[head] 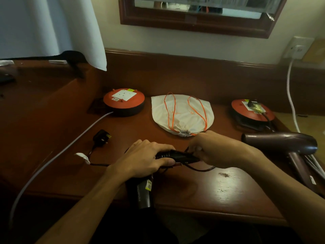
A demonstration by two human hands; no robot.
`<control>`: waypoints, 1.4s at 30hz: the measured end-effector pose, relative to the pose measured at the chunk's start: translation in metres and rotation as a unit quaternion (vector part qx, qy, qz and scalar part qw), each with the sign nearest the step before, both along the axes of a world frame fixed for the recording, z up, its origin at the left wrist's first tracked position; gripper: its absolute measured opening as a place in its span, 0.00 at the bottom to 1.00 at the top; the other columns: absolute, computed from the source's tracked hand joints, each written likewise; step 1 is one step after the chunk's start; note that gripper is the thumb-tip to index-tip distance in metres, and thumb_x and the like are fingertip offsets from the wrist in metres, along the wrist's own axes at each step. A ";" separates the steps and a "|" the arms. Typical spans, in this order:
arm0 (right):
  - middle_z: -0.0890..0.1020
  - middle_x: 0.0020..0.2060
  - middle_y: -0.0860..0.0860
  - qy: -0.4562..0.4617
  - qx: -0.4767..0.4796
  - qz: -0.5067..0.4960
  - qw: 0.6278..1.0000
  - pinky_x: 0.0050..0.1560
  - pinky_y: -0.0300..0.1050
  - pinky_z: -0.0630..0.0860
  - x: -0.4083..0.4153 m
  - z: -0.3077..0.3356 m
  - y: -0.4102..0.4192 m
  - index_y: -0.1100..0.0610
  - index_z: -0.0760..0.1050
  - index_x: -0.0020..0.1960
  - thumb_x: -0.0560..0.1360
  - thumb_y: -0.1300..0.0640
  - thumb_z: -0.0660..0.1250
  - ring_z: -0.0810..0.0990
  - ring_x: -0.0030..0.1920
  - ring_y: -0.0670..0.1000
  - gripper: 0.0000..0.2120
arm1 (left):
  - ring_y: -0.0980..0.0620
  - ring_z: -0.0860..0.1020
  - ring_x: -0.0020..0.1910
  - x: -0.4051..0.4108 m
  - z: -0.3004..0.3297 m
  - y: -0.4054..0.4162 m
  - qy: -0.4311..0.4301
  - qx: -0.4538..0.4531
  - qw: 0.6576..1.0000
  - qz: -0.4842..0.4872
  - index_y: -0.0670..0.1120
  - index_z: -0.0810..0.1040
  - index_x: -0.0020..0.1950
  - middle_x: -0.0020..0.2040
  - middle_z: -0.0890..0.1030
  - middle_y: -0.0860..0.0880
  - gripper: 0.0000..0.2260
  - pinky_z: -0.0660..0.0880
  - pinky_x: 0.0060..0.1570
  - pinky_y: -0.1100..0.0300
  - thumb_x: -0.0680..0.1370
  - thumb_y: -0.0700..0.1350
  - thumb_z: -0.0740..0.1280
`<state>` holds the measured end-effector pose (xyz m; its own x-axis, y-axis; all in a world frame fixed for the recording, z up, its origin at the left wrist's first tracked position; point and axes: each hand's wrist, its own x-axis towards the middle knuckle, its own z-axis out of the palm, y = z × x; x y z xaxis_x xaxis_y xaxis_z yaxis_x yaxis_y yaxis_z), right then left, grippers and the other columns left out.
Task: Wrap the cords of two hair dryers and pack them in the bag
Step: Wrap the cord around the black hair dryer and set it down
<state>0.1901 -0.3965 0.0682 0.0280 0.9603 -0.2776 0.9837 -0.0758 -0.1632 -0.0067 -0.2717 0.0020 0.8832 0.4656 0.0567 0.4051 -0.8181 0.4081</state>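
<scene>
A black hair dryer lies at the desk's front edge, barrel toward me. My left hand grips its handle, where several turns of black cord are wound. My right hand pinches the cord at the handle's right end. The cord's loose part trails left to a black plug past a white tag. A white drawstring bag with orange strings lies flat behind my hands. A second, dark maroon hair dryer lies at the right, its cord running to the right reel.
Two red cable reels stand at the back, one left of the bag and one right. A pale cable runs from the left reel off the desk. A white cord hangs from a wall socket.
</scene>
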 end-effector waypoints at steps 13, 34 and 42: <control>0.72 0.23 0.47 -0.110 0.289 -0.020 0.951 0.24 0.46 0.66 0.014 0.046 -0.024 0.48 0.67 0.30 0.79 0.37 0.61 0.70 0.23 0.47 0.23 | 0.57 0.75 0.39 -0.001 0.091 0.011 0.029 0.033 0.999 0.024 0.64 0.70 0.74 0.45 0.79 0.58 0.26 0.69 0.42 0.57 0.78 0.69 0.60; 0.81 0.64 0.41 0.150 0.123 0.005 0.981 0.59 0.31 0.76 -0.010 0.007 -0.078 0.47 0.73 0.73 0.83 0.53 0.63 0.78 0.60 0.34 0.18 | 0.58 0.80 0.58 0.006 0.071 0.023 -0.109 -0.195 0.972 0.068 0.54 0.77 0.71 0.60 0.82 0.54 0.23 0.76 0.65 0.50 0.79 0.62 0.65; 0.76 0.68 0.35 0.129 0.119 0.038 0.984 0.67 0.43 0.75 -0.003 -0.062 -0.057 0.44 0.74 0.72 0.82 0.49 0.63 0.74 0.69 0.37 0.18 | 0.54 0.80 0.63 0.009 0.025 -0.010 -0.178 -0.397 0.899 0.046 0.53 0.80 0.68 0.63 0.83 0.53 0.21 0.75 0.62 0.56 0.81 0.62 0.63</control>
<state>0.1868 -0.4533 0.0060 -0.0891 0.9955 -0.0326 0.9083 0.0678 -0.4128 0.0021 -0.2817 0.0268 0.8310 0.5537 -0.0544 0.1844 -0.1819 0.9659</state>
